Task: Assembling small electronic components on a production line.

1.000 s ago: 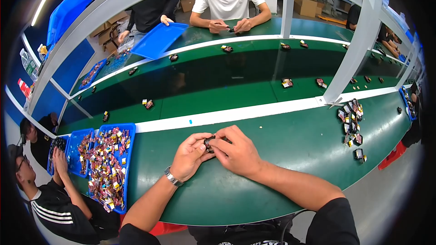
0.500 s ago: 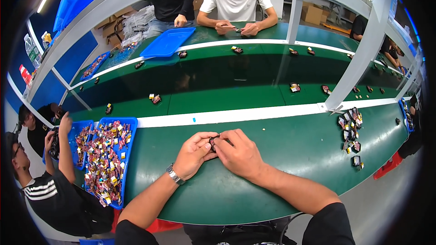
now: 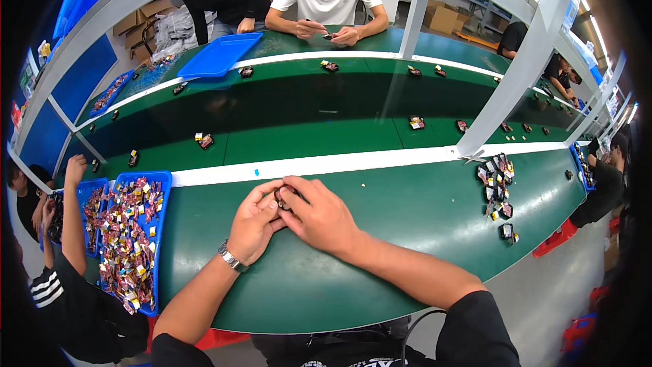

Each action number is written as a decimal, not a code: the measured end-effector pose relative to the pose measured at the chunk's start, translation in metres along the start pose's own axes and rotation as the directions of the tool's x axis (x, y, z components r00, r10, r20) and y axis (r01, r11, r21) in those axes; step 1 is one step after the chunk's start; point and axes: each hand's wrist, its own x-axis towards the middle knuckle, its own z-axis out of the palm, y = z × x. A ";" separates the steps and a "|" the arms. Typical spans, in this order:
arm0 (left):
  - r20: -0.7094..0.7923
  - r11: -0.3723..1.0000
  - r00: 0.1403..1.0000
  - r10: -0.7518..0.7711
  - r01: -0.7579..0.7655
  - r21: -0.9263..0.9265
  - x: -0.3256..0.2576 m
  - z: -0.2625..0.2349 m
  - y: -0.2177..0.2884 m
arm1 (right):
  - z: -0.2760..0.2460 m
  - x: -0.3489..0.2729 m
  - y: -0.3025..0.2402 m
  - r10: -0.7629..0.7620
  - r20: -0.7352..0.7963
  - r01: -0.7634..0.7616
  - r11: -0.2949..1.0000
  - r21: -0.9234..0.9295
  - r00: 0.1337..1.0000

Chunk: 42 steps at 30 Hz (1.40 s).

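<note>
- Head view: left hand [image 3: 252, 230] and right hand [image 3: 320, 223] meet, fingers curled in, both closed on one small dark part [image 3: 279, 197].
- Counter [image 3: 285, 292]: near edge at six o'clock, white rail [image 3: 326, 166] at twelve; green surface stretches toward three.
- One watch [image 3: 233, 257]; one blue chip [image 3: 257, 172], eleven o'clock.

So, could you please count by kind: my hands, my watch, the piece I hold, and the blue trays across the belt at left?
Hands: 2 (left hand, right hand)
Watch: 1
Held dark piece: 1
Blue trays: 2 (large tray, small tray)
Total: 6
</note>
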 end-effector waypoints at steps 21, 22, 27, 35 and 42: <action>0.171 0.994 0.982 -0.082 0.068 0.088 0.005 -0.005 0.010 | -0.118 -0.008 0.237 0.719 -0.338 -0.759 0.400 -0.514 0.608; 0.167 0.992 0.981 -0.096 0.080 0.097 0.004 -0.005 0.011 | -0.118 -0.007 0.238 0.681 -0.366 -0.750 0.428 -0.505 0.635; 0.176 0.993 0.980 -0.093 0.078 0.094 0.005 -0.008 0.008 | -0.122 -0.013 0.264 0.626 -0.427 -0.750 0.452 -0.483 0.653; 0.144 0.986 0.985 -0.095 0.073 0.148 0.004 -0.005 0.008 | -0.086 -0.004 0.130 0.382 -0.058 -0.378 0.923 0.067 0.922; 0.212 0.966 0.962 -0.170 0.120 0.230 -0.004 -0.007 0.008 | -0.048 -0.009 0.004 -0.032 0.358 -0.124 0.907 0.403 0.933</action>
